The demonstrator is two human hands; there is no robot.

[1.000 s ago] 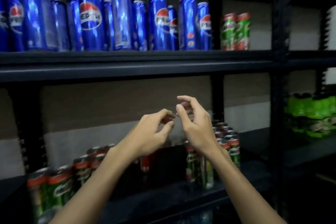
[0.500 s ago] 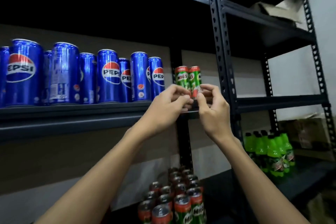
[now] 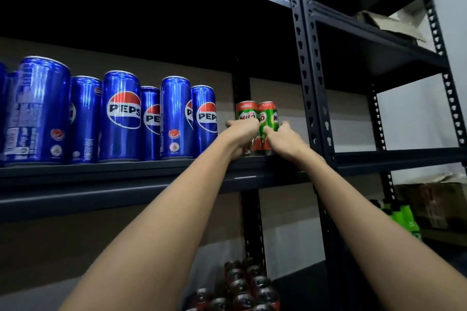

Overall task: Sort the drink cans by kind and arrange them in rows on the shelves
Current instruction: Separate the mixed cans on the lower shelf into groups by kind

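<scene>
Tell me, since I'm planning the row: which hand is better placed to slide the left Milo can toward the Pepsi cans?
Probably the left hand. It wraps the left Milo can, nearest the Pepsi cans; the right hand is on the right Milo can.

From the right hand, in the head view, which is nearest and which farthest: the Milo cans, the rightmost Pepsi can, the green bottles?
1. Milo cans: under the right hand, on the shelf.
2. Rightmost Pepsi can: to the left, same shelf.
3. Green bottles: low on the right, next bay.
</scene>
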